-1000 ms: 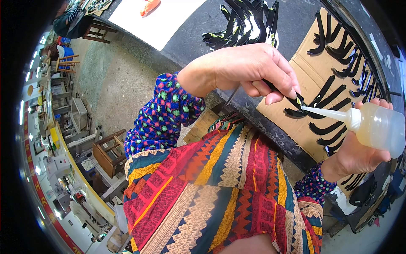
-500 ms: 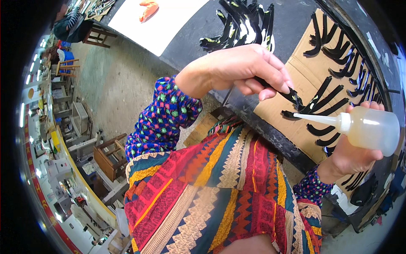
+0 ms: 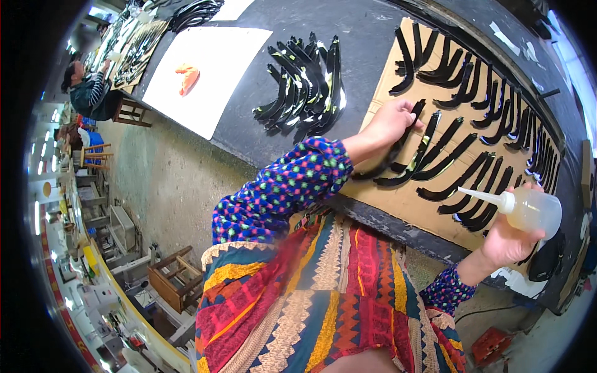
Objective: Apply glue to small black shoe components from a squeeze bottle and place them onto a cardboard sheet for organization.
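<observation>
My left hand (image 3: 384,127) pinches a curved black strip (image 3: 417,112) over the left part of a cardboard sheet (image 3: 398,208). The strip's lower end curves behind my wrist toward the sheet's near edge. Close beside it lies another black strip (image 3: 429,133) with a whitish, shiny face. In my right hand (image 3: 507,244), a translucent squeeze bottle (image 3: 535,211) with pale yellowish liquid is gripped. Its thin white nozzle (image 3: 479,194) points left, above the strips on the cardboard. Several more curved black strips (image 3: 454,158) lie in rows there.
A pile of black strips (image 3: 305,87) lies on the dark table (image 3: 239,133), left of the cardboard. Farther left, an orange crumpled piece (image 3: 186,78) rests on a white sheet (image 3: 165,93). Another person (image 3: 90,93) sits at the far left. A wooden stool (image 3: 177,280) stands on the floor.
My left hand has moved away from the nozzle and down to the cardboard with the black strip. The bottle stays in my right hand, a little lower and further left. The view has shifted.
</observation>
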`<control>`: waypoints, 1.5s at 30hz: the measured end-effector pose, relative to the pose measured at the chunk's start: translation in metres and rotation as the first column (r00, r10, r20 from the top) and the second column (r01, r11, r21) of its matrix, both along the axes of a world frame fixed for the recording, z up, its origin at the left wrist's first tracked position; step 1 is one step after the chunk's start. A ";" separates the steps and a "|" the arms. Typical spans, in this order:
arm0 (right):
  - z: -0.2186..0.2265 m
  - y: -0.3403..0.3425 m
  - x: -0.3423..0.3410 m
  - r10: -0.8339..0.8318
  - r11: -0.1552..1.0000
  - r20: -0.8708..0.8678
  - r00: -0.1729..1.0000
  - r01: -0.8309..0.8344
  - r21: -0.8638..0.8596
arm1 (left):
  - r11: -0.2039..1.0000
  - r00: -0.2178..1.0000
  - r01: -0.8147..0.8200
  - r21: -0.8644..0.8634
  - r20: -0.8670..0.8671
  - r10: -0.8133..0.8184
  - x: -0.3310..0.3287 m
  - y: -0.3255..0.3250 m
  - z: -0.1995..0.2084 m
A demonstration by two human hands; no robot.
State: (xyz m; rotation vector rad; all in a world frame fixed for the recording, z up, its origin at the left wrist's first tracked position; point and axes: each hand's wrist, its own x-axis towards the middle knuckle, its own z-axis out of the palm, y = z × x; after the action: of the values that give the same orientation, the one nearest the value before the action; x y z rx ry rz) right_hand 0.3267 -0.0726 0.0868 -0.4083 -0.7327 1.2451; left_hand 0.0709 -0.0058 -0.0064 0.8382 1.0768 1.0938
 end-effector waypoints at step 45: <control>0.028 0.022 -0.087 0.202 0.979 0.077 0.976 -0.200 -0.038 | 0.962 0.934 0.273 0.020 0.236 -0.270 -0.138 -0.077 0.096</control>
State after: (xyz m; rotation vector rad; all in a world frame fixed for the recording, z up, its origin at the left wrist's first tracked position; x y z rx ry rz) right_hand 0.2396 -0.0508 0.1151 -0.4185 -0.8408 1.4375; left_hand -0.0674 -0.0826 0.0899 0.7969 0.7423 0.9251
